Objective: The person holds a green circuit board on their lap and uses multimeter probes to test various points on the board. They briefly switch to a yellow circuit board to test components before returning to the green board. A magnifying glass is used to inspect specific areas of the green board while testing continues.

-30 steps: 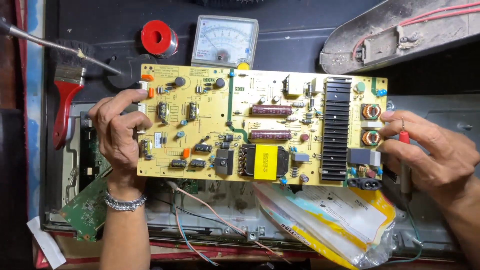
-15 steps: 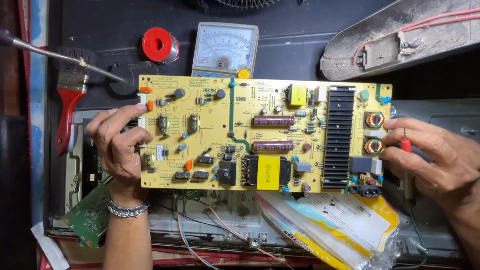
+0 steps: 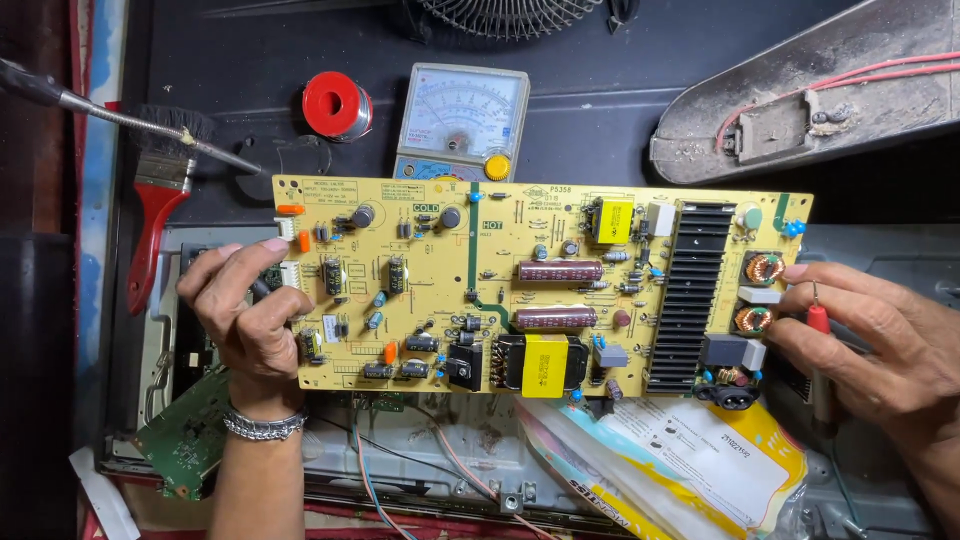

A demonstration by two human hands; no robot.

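Yellow circuit board (image 3: 540,290) lies flat, long axis left-right, spanning between my hands. Left hand (image 3: 245,320) fingers clasp its left edge; right hand (image 3: 870,345) at right edge, apparently pinching a red probe (image 3: 818,320).

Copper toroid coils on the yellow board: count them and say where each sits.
2. The upper coil and the lower coil both sit at the yellow board's right end, beside the black heatsink.
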